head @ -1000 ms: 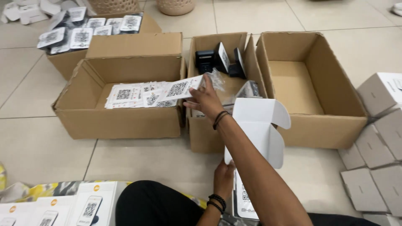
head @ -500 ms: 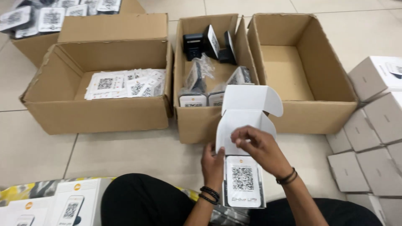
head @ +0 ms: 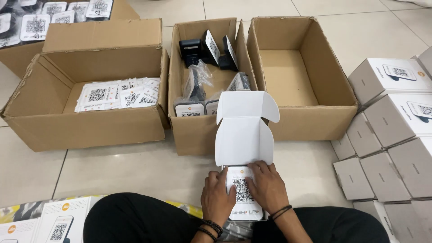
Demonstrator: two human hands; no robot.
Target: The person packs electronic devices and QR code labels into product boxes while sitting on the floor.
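Surrounding our fingers: three cardboard boxes [head: 310, 121] beyond them, stacked white cartons [head: 396, 117] to their right. Our left hand [head: 219, 194] and right hand [head: 266, 186] lie flat, fingers extended, pressing a white code card [head: 243, 193] into the open white box [head: 244, 130] between our knees on the tiled floor [head: 135, 166].

card [head: 243, 192] in open box [head: 244, 135] | cartons [head: 198, 121] behind | stacked boxes [head: 396, 135] right

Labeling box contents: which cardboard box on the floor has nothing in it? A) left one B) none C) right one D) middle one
C: the right box shows only its bare bottom, while the left box holds printed sheets and the middle box holds small devices.
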